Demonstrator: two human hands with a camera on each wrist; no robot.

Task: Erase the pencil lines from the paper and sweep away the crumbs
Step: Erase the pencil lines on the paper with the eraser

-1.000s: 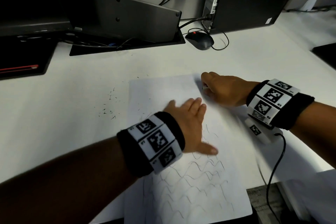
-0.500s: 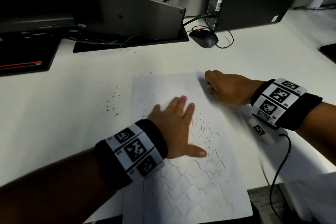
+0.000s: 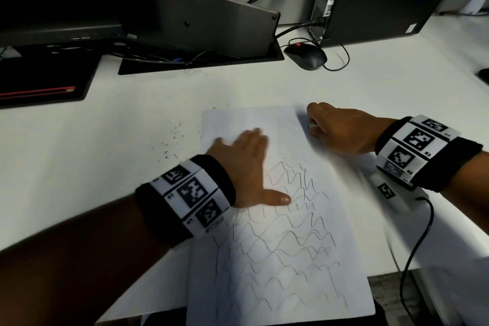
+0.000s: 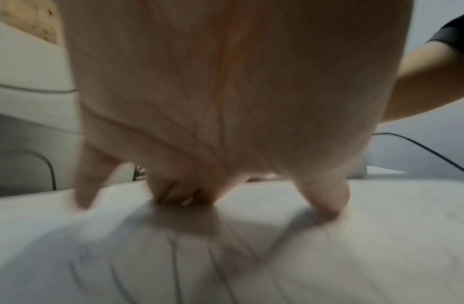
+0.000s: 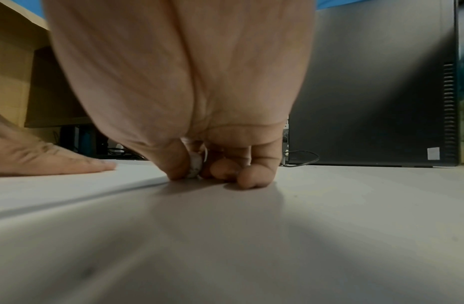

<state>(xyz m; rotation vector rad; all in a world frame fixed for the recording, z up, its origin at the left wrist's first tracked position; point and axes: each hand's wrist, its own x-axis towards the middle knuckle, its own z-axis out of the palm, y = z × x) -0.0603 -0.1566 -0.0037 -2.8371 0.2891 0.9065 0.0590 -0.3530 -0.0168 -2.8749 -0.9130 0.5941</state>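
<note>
My flat, spread left hand (image 3: 243, 167) brushes across the paper (image 3: 304, 259) on the desk (image 3: 79, 180) while my right hand (image 3: 336, 131) pinches the eraser (image 3: 313, 125) at its two o'clock corner, so I may smudge unerased lines or shift the sheet.
</note>
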